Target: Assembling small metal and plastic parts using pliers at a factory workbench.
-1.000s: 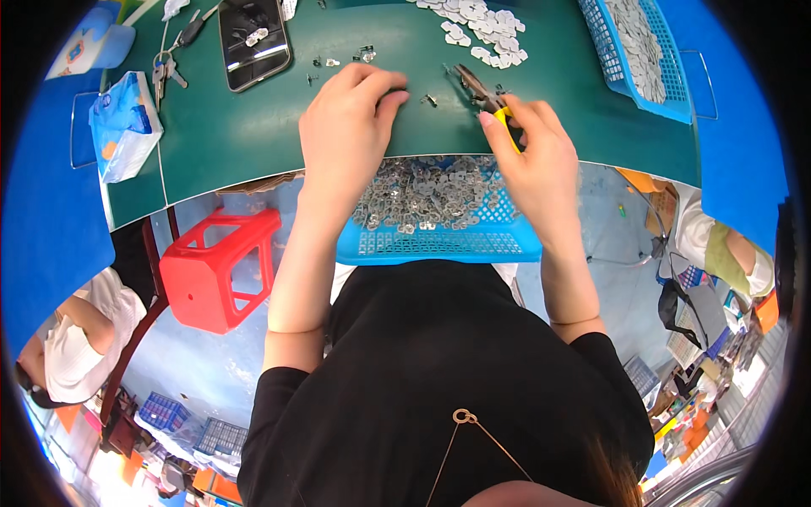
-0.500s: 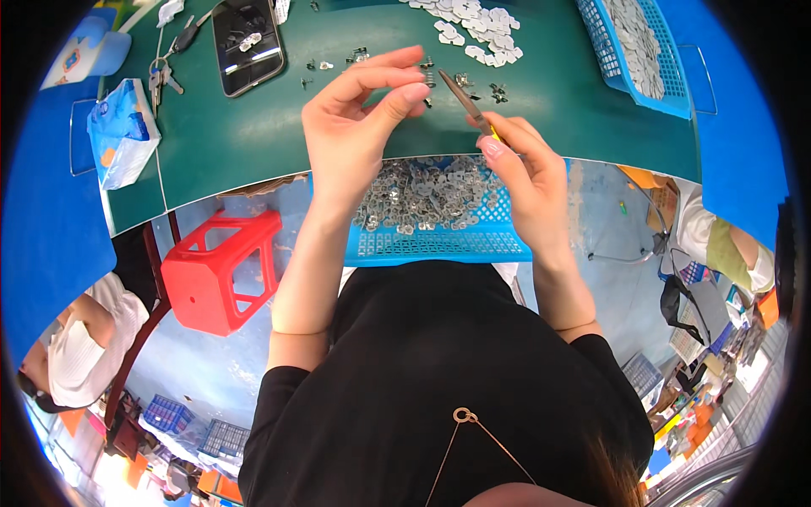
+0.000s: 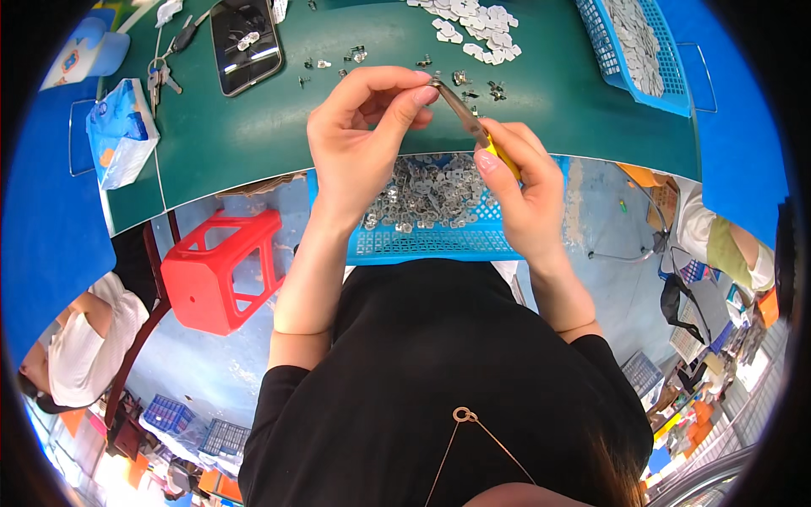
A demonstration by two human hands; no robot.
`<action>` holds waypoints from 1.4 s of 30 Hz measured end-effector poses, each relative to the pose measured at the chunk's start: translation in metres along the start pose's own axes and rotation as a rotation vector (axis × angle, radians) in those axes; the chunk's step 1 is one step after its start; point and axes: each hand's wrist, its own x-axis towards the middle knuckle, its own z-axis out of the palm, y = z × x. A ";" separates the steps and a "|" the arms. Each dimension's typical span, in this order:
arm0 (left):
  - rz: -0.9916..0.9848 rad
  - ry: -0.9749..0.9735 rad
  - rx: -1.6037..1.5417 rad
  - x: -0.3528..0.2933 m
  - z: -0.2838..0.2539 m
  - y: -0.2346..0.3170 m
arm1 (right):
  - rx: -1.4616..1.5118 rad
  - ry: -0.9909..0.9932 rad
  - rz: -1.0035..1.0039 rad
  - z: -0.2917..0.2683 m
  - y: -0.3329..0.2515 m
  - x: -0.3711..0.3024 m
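Note:
My left hand (image 3: 359,131) is closed in a pinch over the green table, thumb and forefinger together on a small dark metal part (image 3: 435,82). Most of that part is hidden by the fingertips. In my right hand (image 3: 524,169) is a slim, pointed metal tool with a yellow grip (image 3: 465,116); whether it is tweezers or snips I cannot tell. Its tip meets the small part at my left fingertips. Small metal parts (image 3: 497,90) lie scattered just beyond my hands. Below them, a blue basket (image 3: 431,245) holds many small, shiny metal pieces (image 3: 422,190).
White flat pieces (image 3: 481,29) are heaped at the far side. A blue basket (image 3: 676,100) of similar pieces stands far right. A phone (image 3: 247,51), keys (image 3: 160,78) and a tissue pack (image 3: 122,135) lie left. A red stool (image 3: 203,287) stands below.
My left hand has lowered slightly and its fingertips have closed in. The tool's tip has moved left to meet them. Its yellow grip shows more now.

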 end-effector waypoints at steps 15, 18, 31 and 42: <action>0.003 0.046 -0.047 0.000 0.001 -0.004 | 0.229 0.081 0.158 -0.007 -0.002 0.003; 0.162 -0.044 0.150 -0.001 0.000 -0.009 | 0.381 -0.021 0.141 -0.009 -0.004 0.008; -0.051 0.060 0.018 -0.016 0.026 -0.007 | 0.292 0.004 -0.233 0.008 0.010 0.012; -0.378 -0.022 -0.117 -0.007 0.012 0.010 | -0.356 -0.039 -0.637 -0.001 0.018 0.021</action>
